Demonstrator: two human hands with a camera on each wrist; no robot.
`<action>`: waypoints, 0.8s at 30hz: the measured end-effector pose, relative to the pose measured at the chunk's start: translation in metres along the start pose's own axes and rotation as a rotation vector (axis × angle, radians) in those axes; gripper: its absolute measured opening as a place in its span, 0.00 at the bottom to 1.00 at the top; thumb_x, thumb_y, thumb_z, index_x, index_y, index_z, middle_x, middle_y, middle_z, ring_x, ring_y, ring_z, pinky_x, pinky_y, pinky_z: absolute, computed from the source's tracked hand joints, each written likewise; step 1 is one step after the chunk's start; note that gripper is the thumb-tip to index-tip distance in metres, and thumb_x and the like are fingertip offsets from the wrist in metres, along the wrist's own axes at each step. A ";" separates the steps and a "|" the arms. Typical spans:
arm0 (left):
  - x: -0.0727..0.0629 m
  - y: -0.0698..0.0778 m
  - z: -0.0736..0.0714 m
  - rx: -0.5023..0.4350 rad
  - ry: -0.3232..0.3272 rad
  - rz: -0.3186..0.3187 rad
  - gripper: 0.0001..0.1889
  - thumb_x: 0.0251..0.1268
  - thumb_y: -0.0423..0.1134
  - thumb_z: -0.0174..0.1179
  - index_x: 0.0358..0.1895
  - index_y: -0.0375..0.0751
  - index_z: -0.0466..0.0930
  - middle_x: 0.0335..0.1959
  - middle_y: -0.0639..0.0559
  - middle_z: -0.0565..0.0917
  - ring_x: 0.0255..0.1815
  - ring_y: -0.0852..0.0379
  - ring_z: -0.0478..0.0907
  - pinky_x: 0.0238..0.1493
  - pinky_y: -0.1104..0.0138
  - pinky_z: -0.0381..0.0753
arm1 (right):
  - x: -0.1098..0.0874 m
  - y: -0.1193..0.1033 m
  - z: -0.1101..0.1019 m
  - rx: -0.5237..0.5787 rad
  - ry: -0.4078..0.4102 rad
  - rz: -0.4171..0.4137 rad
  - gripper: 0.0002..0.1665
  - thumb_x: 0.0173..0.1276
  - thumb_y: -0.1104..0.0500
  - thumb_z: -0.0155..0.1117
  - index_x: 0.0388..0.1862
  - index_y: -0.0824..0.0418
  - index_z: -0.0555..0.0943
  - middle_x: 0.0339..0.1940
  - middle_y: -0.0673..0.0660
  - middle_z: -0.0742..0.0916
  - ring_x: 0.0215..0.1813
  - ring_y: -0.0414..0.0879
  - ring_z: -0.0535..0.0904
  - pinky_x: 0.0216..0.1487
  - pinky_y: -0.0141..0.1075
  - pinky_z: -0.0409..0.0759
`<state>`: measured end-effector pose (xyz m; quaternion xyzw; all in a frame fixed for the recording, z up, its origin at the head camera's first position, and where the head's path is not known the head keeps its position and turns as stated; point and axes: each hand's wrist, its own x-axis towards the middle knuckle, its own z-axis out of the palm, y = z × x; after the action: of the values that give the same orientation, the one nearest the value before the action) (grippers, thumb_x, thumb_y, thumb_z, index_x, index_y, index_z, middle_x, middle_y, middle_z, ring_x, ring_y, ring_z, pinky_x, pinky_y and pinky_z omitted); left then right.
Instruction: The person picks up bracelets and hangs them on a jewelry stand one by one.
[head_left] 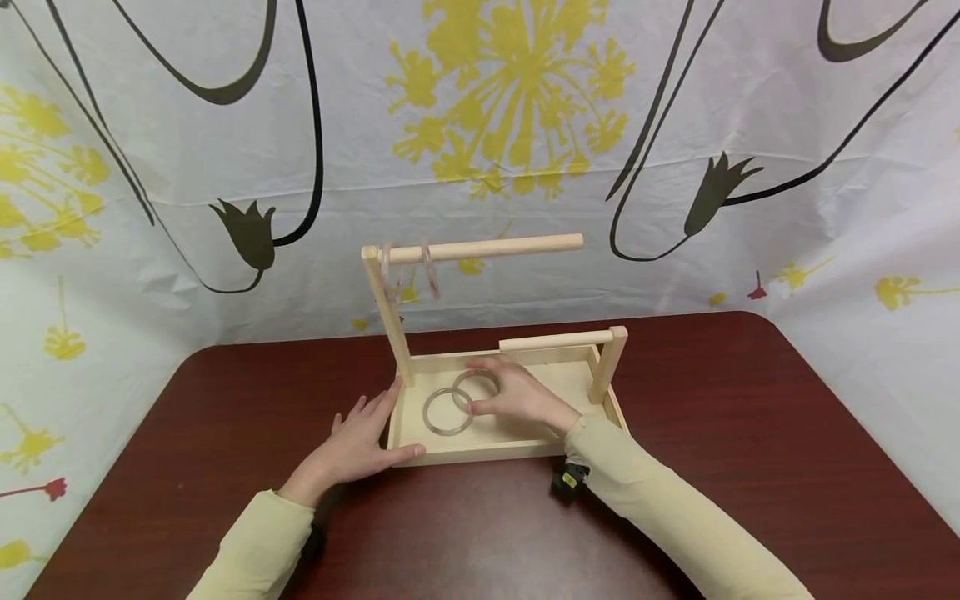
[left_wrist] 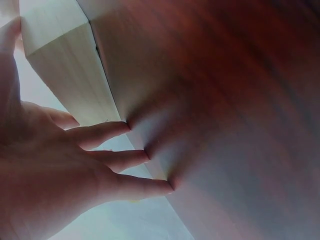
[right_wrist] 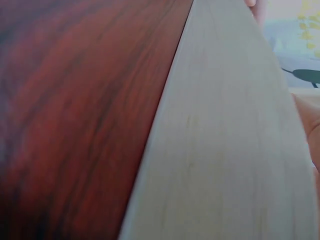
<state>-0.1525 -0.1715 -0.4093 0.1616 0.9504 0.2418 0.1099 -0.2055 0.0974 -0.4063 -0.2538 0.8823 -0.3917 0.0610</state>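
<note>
A pale wooden tray [head_left: 480,454] carries two posts, each with a sideways bar. Inside lie two clear rings: the front ring [head_left: 448,432] overlaps the rear ring [head_left: 487,375]. My right hand [head_left: 521,395] reaches over the front wall, thumb and fingers spread around the rear ring and pinching its edge. My left hand [head_left: 360,443] braces the tray's front left corner, thumb on the front rim. In the left wrist view, that hand's fingertips [left_wrist: 159,186] touch the table beside the tray wall. The right wrist view shows mostly the tray's front wall [right_wrist: 225,130].
Two clear rings [head_left: 430,271] hang on the taller upper bar [head_left: 510,247], near its left post. The lower bar [head_left: 555,340] points left from the right post [head_left: 607,371]. The dark red table [head_left: 480,533] meets a patterned cloth [head_left: 480,125] behind.
</note>
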 end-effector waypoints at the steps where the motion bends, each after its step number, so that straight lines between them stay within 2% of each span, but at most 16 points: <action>1: 0.000 0.000 0.000 0.002 -0.001 -0.002 0.57 0.56 0.68 0.61 0.78 0.42 0.41 0.73 0.34 0.58 0.71 0.25 0.49 0.57 0.27 0.45 | 0.001 0.000 0.000 0.002 -0.014 0.015 0.42 0.53 0.53 0.76 0.67 0.64 0.72 0.64 0.61 0.76 0.68 0.58 0.66 0.68 0.54 0.58; 8: 0.000 0.001 -0.001 0.007 0.001 0.002 0.57 0.56 0.67 0.62 0.78 0.41 0.41 0.73 0.33 0.58 0.70 0.24 0.49 0.57 0.27 0.46 | 0.006 -0.002 0.000 -0.019 -0.088 0.079 0.49 0.48 0.55 0.78 0.70 0.61 0.69 0.66 0.60 0.74 0.70 0.57 0.63 0.68 0.55 0.56; 16: -0.001 0.000 -0.001 0.007 0.004 0.007 0.57 0.56 0.67 0.61 0.78 0.41 0.41 0.73 0.33 0.58 0.70 0.24 0.49 0.57 0.27 0.45 | 0.007 -0.005 0.006 -0.015 -0.115 0.108 0.48 0.45 0.61 0.80 0.68 0.61 0.71 0.70 0.60 0.70 0.71 0.56 0.62 0.68 0.53 0.56; 24: -0.001 -0.001 0.000 -0.001 0.004 0.009 0.56 0.56 0.67 0.61 0.78 0.41 0.41 0.73 0.34 0.58 0.70 0.25 0.49 0.58 0.27 0.45 | 0.005 -0.010 0.009 -0.016 -0.136 0.087 0.48 0.44 0.62 0.79 0.68 0.62 0.70 0.71 0.63 0.67 0.71 0.59 0.61 0.66 0.55 0.60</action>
<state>-0.1515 -0.1723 -0.4095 0.1651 0.9498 0.2431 0.1073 -0.2027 0.0836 -0.4052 -0.2415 0.8895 -0.3634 0.1356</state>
